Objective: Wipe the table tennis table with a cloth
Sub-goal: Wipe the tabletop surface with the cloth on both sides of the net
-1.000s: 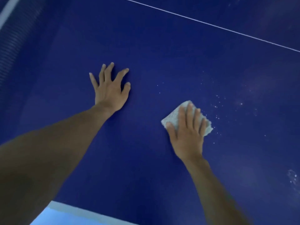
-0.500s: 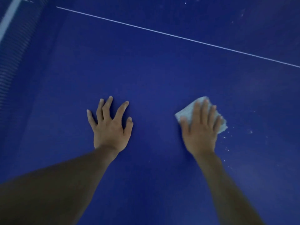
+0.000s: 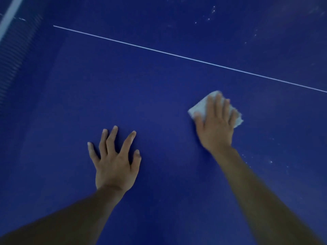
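The dark blue table tennis table [image 3: 159, 96] fills the view. A small white folded cloth [image 3: 200, 106] lies flat on it right of centre. My right hand [image 3: 215, 126] presses down on the cloth with straight fingers, covering most of it; only its left corner and right edge show. My left hand [image 3: 115, 161] rests flat on the bare table lower left of the cloth, fingers spread, holding nothing.
A thin white line [image 3: 177, 55] crosses the table diagonally beyond both hands. The net [image 3: 16, 55] with its white top band runs along the far left. White specks [image 3: 270, 161] dot the surface right of my right forearm and at the top right.
My right hand has slid the cloth away from me and to the right, toward the white line, past the specks it was wiping. My left hand stays planted; the view has shifted forward.
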